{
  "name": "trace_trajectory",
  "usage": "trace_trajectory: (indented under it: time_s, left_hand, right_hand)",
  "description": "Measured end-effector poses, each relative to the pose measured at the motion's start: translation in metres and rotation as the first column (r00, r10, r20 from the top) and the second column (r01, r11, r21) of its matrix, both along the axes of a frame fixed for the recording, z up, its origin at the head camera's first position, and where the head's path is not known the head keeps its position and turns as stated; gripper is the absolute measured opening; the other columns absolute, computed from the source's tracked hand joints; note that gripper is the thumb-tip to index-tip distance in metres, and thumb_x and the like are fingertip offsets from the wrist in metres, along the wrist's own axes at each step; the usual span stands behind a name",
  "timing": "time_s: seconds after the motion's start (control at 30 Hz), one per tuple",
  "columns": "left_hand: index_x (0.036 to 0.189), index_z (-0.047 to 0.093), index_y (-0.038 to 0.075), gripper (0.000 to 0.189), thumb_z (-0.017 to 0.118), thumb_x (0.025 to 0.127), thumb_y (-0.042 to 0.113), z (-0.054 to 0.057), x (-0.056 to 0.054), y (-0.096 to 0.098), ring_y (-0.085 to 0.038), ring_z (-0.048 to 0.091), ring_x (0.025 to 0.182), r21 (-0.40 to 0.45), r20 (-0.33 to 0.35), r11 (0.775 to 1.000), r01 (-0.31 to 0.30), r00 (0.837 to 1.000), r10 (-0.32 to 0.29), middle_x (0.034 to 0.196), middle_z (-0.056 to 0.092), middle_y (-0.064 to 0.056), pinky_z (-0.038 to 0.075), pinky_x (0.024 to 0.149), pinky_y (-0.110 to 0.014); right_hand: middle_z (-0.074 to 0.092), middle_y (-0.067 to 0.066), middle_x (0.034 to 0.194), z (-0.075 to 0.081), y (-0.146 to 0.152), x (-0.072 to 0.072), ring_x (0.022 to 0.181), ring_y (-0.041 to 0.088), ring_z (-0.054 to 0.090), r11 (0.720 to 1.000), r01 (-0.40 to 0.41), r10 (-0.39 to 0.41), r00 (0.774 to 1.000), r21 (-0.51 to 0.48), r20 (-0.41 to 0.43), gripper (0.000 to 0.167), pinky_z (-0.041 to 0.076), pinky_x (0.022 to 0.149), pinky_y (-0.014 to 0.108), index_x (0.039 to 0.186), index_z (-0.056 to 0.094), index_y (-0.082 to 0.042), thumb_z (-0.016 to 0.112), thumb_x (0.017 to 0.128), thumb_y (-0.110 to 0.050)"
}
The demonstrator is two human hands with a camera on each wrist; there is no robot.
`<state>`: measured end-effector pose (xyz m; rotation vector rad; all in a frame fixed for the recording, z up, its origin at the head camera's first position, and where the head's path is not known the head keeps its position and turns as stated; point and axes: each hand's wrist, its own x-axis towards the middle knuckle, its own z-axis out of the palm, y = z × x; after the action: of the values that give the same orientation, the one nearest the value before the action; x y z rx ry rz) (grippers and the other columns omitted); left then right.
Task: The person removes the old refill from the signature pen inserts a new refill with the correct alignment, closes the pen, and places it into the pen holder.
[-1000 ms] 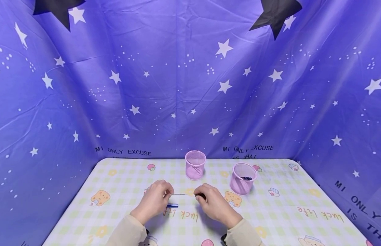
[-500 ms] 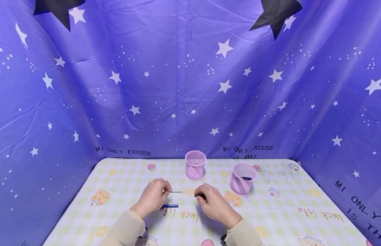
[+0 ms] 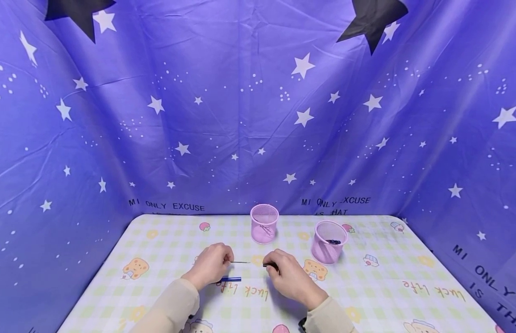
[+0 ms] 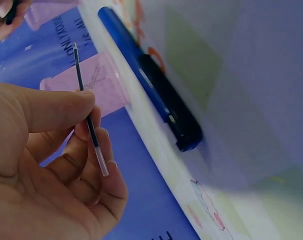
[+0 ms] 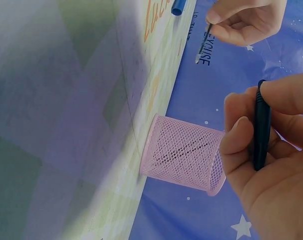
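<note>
Left hand (image 3: 209, 264) pinches a refill (image 4: 95, 137) near a blue pen piece (image 4: 151, 80) on the desk (image 3: 378, 291); right hand (image 3: 289, 275) grips a dark pen part (image 5: 262, 130). Farther pink cup (image 3: 258, 236) contains thin dark sticks (image 3: 266, 229); nearer pink cup (image 3: 323, 253), dark pieces (image 3: 334, 242).

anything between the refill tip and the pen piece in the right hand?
Nothing. Head view: a bare gap over the tablecloth separates the refill, pinched in the left hand, from the dark pen piece in the right hand.

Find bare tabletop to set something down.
Bare tablecloth lies right of the right mesh cup and left of the left hand. Crowded: between that hand and the right hand, where refill, black piece and blue pen cluster.
</note>
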<state>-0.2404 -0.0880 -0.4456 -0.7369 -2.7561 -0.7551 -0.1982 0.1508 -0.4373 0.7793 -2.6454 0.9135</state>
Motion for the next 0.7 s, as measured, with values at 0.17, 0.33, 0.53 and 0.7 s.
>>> trace_trajectory:
  time_s: [0.17, 0.33, 0.53, 0.7]
  left_hand:
    - [0.073, 0.066, 0.013, 0.02, 0.065, 0.073, -0.007, -0.0034, -0.0026, 0.0026, -0.009, 0.046, 0.065, -0.009, 0.008, 1.0, 0.019, 1.0, -0.019, 0.069, 0.05, 0.008, 0.042, 0.062, -0.027]
    - [0.072, 0.065, 0.013, 0.021, 0.065, 0.072, -0.008, -0.0053, -0.0045, 0.0039, -0.009, 0.046, 0.065, -0.01, -0.004, 1.0, 0.019, 1.0, -0.019, 0.068, 0.049, 0.009, 0.043, 0.063, -0.028]
    - [0.072, 0.066, 0.013, 0.02, 0.063, 0.072, -0.007, -0.0064, -0.0064, 0.0051, -0.009, 0.048, 0.065, -0.012, 0.01, 1.0, 0.022, 1.0, -0.022, 0.068, 0.052, 0.01, 0.044, 0.064, -0.028]
    - [0.072, 0.067, 0.012, 0.02, 0.064, 0.072, -0.007, -0.0063, -0.0064, 0.0062, -0.009, 0.049, 0.067, -0.014, 0.046, 1.0, 0.018, 0.999, -0.018, 0.07, 0.055, 0.009, 0.045, 0.065, -0.029]
  right_hand:
    - [0.059, -0.008, 0.089, 0.0007, 0.0003, 0.001, 0.083, 0.004, 0.056, 0.999, 0.016, -0.016, 1.0, 0.033, -0.009, 0.009, 0.05, 0.076, 0.031, 0.096, 0.066, -0.011, 0.06, 0.09, -0.007]
    - [0.058, -0.013, 0.089, 0.0015, 0.0009, 0.0023, 0.08, 0.002, 0.054, 0.998, 0.039, -0.039, 0.999, 0.053, -0.011, 0.011, 0.049, 0.073, 0.03, 0.096, 0.068, -0.015, 0.061, 0.09, -0.009]
    - [0.058, -0.013, 0.087, 0.0026, 0.001, 0.0024, 0.077, 0.001, 0.053, 0.998, 0.033, -0.032, 0.999, 0.047, -0.013, 0.012, 0.048, 0.071, 0.028, 0.096, 0.068, -0.016, 0.061, 0.09, -0.009]
    - [0.058, -0.013, 0.087, 0.0032, 0.0009, 0.0026, 0.077, 0.001, 0.054, 0.998, 0.041, -0.04, 0.999, 0.047, -0.01, 0.012, 0.048, 0.07, 0.028, 0.096, 0.069, -0.018, 0.062, 0.089, -0.009]
